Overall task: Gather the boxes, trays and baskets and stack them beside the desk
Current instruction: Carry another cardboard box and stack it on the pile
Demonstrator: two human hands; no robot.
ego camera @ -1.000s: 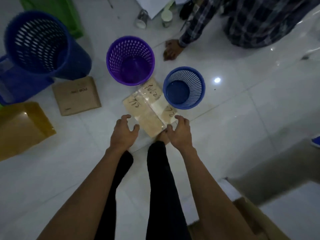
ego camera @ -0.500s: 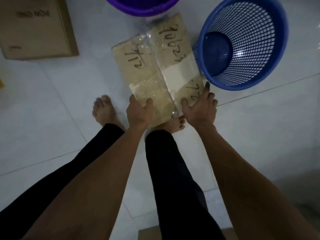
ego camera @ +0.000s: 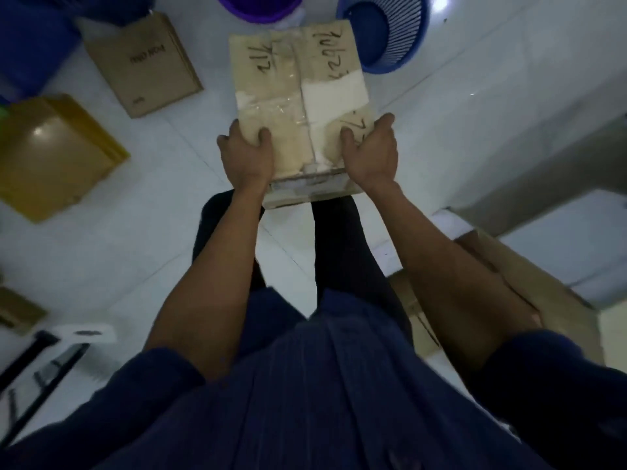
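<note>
From the head view, we hold a taped cardboard box (ego camera: pixel 298 96) above the white floor (ego camera: pixel 135 259), our left hand (ego camera: pixel 247 157) and right hand (ego camera: pixel 371 152) clamped on its near corners. A blue basket (ego camera: pixel 390 32), purple basket (ego camera: pixel 261 8), second box (ego camera: pixel 146 64) and yellow tray (ego camera: pixel 51 154) sit on the floor beyond.

The taped box (ego camera: pixel 298 96) is showing matt brown cardboard under glossy clear tape and a white paper label. Left of it, the plain box (ego camera: pixel 144 64) is looking matt, the yellow tray (ego camera: pixel 51 154) shiny plastic. The floor (ego camera: pixel 475 79) beneath is gleaming, smooth tile.
</note>
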